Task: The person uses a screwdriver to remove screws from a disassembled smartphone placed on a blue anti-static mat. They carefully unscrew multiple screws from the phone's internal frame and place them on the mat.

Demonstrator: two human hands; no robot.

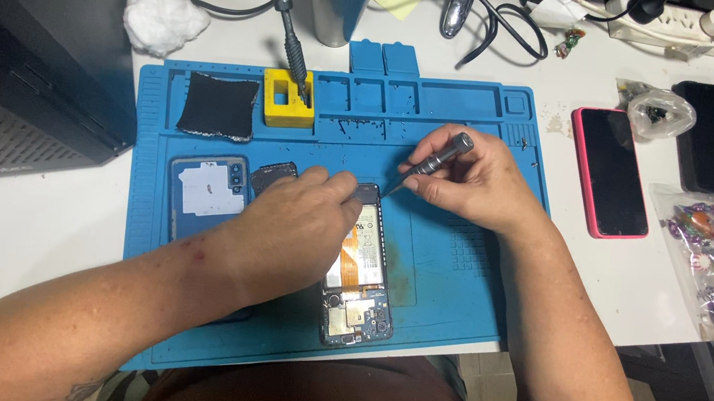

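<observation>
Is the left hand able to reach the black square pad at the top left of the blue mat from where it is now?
Probably yes. The left hand rests on the opened phone, and the black square pad lies uncovered on the blue mat, with only the phone back cover lying flat between.

We see left hand (295, 224) resting on opened phone (360, 278), fingertips at its top edge. Right hand (473, 183) grips grey screwdriver (431, 160), tip angled down at phone's upper corner. Phone lies on blue repair mat (451, 274). Detached back cover (206, 190) beside left hand. Pink-cased phone (611, 172) off mat, right.
</observation>
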